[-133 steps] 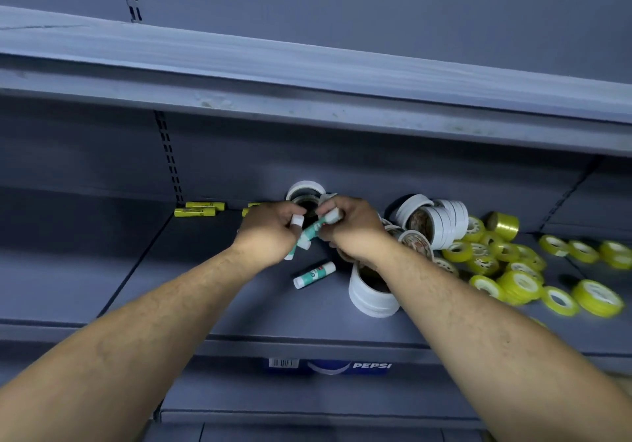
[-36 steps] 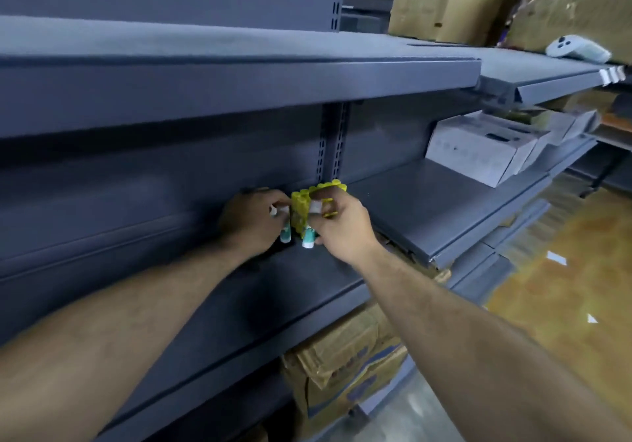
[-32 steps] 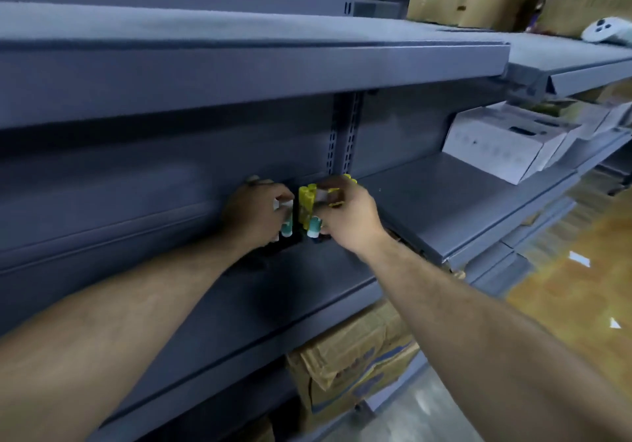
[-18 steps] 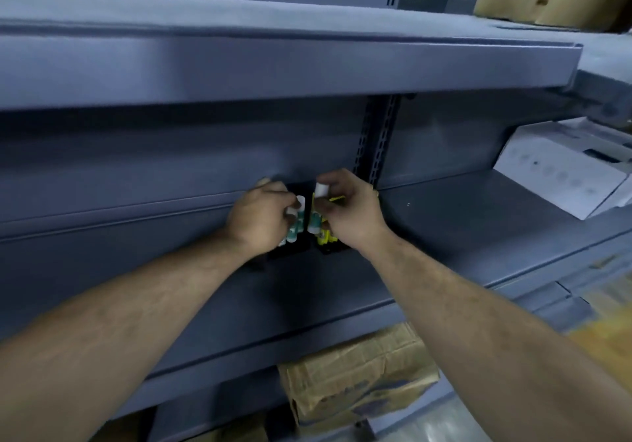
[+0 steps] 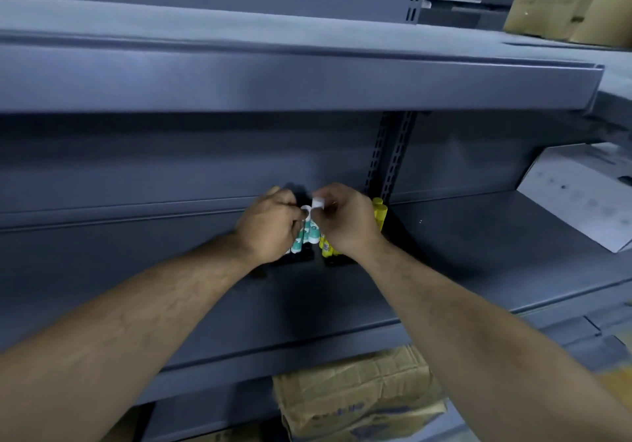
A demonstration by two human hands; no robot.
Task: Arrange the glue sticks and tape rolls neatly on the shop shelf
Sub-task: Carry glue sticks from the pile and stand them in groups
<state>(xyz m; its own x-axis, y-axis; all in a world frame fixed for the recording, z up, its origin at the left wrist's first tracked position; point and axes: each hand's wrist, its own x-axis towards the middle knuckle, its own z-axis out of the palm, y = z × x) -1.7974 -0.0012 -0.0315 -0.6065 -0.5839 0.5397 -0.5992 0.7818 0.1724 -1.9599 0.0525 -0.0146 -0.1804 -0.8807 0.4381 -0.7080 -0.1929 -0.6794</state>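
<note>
Mid-frame on the shelf: left hand and right hand each clamped on upright teal-white glue sticks, yellow glue sticks just right.

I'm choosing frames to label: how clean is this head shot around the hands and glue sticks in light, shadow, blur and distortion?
Head view: dim bluish light; the left hand and right hand shade the shelf beneath the teal glue sticks; their labels are unreadable; the white box at right is blurred; the wide lens bows the upper shelf.

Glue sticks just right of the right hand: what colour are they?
Those glue sticks are yellow, best seen in the head view.
</note>
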